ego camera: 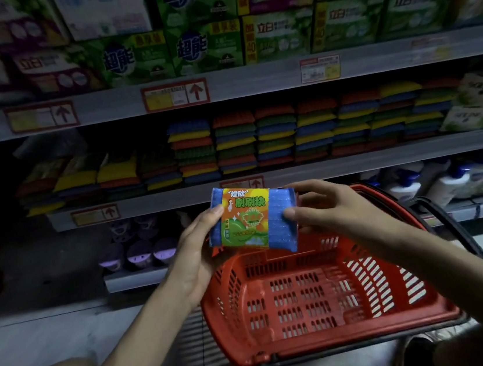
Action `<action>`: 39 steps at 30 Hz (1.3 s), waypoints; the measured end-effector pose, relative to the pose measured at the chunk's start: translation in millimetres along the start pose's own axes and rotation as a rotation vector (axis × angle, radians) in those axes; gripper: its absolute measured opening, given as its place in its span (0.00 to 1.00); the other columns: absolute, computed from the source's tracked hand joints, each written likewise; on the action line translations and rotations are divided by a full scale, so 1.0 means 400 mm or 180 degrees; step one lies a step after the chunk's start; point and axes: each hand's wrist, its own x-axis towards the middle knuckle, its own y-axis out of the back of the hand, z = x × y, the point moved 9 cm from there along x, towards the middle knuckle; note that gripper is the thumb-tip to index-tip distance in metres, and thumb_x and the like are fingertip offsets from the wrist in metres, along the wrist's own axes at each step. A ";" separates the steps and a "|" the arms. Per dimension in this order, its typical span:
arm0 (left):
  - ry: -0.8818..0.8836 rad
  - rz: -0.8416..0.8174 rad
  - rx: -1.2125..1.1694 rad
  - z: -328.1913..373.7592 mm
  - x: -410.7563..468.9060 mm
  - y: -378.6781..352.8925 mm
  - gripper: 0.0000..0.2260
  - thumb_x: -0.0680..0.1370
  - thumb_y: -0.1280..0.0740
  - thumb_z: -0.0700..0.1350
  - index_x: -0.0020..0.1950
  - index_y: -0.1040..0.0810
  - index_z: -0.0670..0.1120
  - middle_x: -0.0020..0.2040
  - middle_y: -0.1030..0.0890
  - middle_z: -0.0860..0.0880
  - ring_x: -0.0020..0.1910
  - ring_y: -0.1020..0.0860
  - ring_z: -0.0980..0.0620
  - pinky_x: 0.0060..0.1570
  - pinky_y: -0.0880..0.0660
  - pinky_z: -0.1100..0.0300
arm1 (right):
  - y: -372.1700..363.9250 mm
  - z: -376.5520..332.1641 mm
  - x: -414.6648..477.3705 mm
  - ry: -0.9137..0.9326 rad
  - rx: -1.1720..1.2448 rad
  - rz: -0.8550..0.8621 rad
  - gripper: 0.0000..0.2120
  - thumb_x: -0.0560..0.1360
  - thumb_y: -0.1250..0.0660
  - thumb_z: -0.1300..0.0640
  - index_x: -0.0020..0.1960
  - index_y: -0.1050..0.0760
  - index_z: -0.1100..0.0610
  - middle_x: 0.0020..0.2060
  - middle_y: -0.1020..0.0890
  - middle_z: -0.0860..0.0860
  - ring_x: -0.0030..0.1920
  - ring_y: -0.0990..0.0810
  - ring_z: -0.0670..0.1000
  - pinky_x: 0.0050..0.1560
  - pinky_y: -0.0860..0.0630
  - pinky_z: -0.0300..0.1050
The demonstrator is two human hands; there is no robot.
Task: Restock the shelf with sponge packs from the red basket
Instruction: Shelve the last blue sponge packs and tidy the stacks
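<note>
1. We hold one sponge pack (252,219) above the red basket (324,300), which looks empty.
2. Our left hand (199,248) grips its left end; our right hand (325,206) pinches its right end.
3. Next, we judge, lift it to the shelf (264,177) behind the basket, onto the shorter stacks.

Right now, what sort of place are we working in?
Most likely a supermarket cleaning-goods aisle: price tags on the shelf edge, stacked sponge packs and boxed detergent above, and a red basket on the floor.
</note>
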 end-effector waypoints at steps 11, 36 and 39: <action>-0.0377 0.0741 -0.0312 -0.004 -0.011 0.021 0.34 0.69 0.22 0.50 0.73 0.29 0.49 0.61 0.16 0.46 0.60 0.17 0.49 0.61 0.21 0.50 | -0.016 0.082 0.059 -0.0347 0.1251 0.0711 0.16 0.73 0.25 0.65 0.58 0.26 0.60 0.56 0.18 0.61 0.49 0.13 0.57 0.50 0.16 0.51; -0.1232 0.2046 -0.0137 0.066 -0.029 0.187 0.12 0.74 0.22 0.45 0.53 0.18 0.43 0.48 0.13 0.47 0.49 0.14 0.53 0.49 0.18 0.60 | -0.259 -0.035 0.158 0.0675 0.0402 0.1135 0.13 0.73 0.22 0.50 0.55 0.17 0.49 0.49 0.13 0.43 0.52 0.15 0.43 0.59 0.19 0.54; -0.1283 0.2197 -0.0184 0.092 -0.027 0.236 0.11 0.74 0.22 0.45 0.52 0.18 0.43 0.48 0.13 0.47 0.48 0.14 0.53 0.49 0.20 0.58 | -0.313 -0.048 0.187 0.0711 0.0447 0.1137 0.13 0.74 0.23 0.50 0.58 0.17 0.48 0.50 0.13 0.43 0.53 0.16 0.42 0.60 0.19 0.52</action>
